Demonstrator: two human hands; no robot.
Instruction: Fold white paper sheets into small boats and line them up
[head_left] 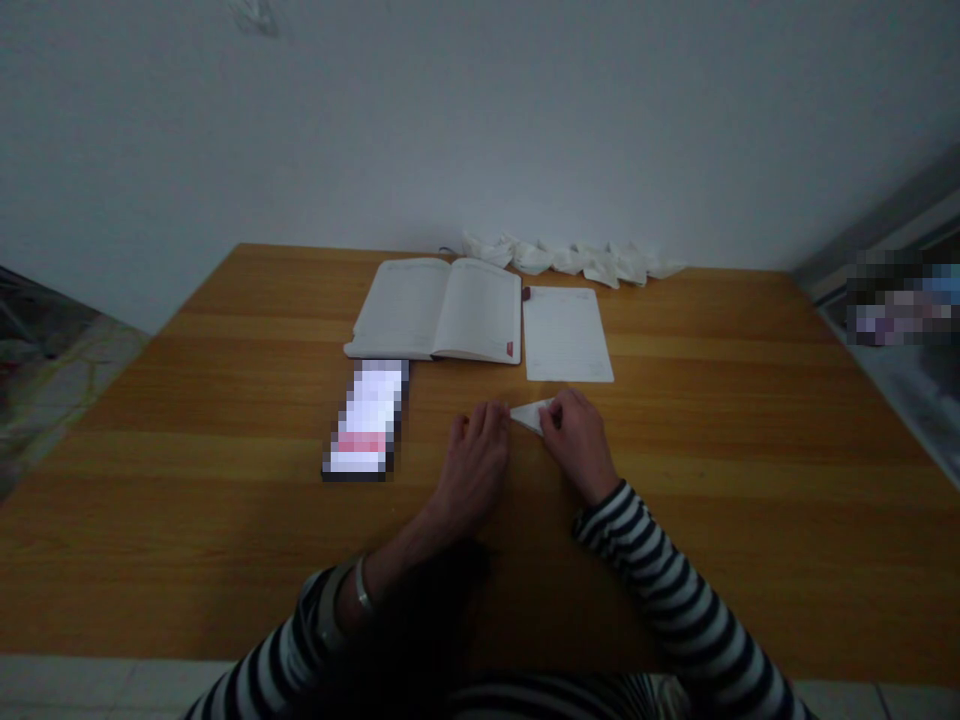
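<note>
- One folded paper (527, 415) is nearer us than the sheet (568, 340).
- Our right hand (579, 437) pinches it; our left hand (476, 460) is at its left tip, grip unclear to us.
- Phone (365, 420) lies left on the surface (750, 430), notebook (480, 310) beyond.

A black-and-white striped top (686, 600) is worn, and a thin silvery bracelet (362, 583) is seen on the left forearm (401, 557).

Folded paper (527, 415): was partly hidden by right hand (576, 435)
Phone screen (366, 418): was blurred
Sleeves (679, 572): ran off bottom edge
</note>
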